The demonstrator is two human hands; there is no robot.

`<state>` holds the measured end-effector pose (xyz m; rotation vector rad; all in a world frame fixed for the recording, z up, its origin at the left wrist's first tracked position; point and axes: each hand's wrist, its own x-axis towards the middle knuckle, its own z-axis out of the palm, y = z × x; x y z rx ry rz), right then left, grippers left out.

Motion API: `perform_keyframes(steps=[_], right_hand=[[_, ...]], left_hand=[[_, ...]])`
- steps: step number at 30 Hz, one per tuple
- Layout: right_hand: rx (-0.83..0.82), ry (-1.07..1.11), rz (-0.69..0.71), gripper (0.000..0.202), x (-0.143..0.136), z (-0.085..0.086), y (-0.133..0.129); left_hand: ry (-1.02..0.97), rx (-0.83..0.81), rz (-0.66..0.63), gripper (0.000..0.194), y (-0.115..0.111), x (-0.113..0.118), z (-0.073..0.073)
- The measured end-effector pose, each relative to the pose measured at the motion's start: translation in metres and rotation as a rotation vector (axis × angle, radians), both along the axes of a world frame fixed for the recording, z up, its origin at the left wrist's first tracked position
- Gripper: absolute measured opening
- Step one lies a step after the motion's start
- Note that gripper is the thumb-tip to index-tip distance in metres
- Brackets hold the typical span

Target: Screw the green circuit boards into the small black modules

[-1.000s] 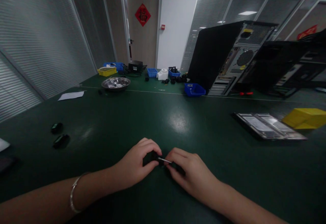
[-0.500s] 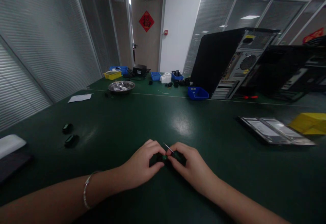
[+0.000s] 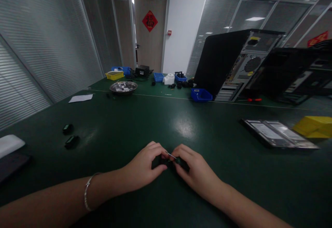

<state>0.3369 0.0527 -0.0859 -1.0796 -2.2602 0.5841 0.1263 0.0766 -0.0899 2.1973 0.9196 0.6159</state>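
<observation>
Near the front middle of the dark green table (image 3: pixel 145 117), my left hand (image 3: pixel 149 162) pinches a small dark piece (image 3: pixel 166 162), partly hidden by the fingers. Close beside it, my right hand (image 3: pixel 193 167) is closed round a thin metal-tipped tool (image 3: pixel 171 155) with a dark handle. The tool's tip points left and meets the fingertips of my left hand at the small piece. What the piece is cannot be made out. Two small black parts (image 3: pixel 67 128) (image 3: pixel 72 141) lie apart on the left of the table.
Hard drives (image 3: pixel 278 134) and a yellow box (image 3: pixel 313 126) lie at right. Behind stand a tilted black computer case (image 3: pixel 220 62), a blue bin (image 3: pixel 201 95) and a metal bowl (image 3: pixel 123 87). A white object (image 3: pixel 10 144) and dark slab (image 3: pixel 12 165) lie at left.
The tool's tip has come down and left to my left fingertips. A green spot seen between the hands before is now mostly hidden. The view has shifted very slightly.
</observation>
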Motion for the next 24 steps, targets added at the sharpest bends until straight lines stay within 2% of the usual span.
perform_keyframes(steps=[9, 17, 20, 24], right_hand=[[0.166, -0.18, 0.03, 0.03, -0.006, -0.01, -0.007], [0.207, -0.178, 0.059, 0.042, 0.003, -0.005, -0.015], [0.153, -0.126, 0.031, 0.041, 0.008, -0.001, -0.015], [0.037, -0.094, 0.066, 0.039, 0.015, 0.003, -0.014]], left_hand=[[0.012, 0.015, 0.012, 0.013, 0.0, 0.001, -0.001], [0.053, 0.075, 0.057, 0.013, 0.002, -0.004, 0.003], [0.125, 0.099, 0.142, 0.014, 0.013, -0.025, 0.009], [0.232, 0.186, 0.347, 0.024, 0.04, -0.085, 0.017]])
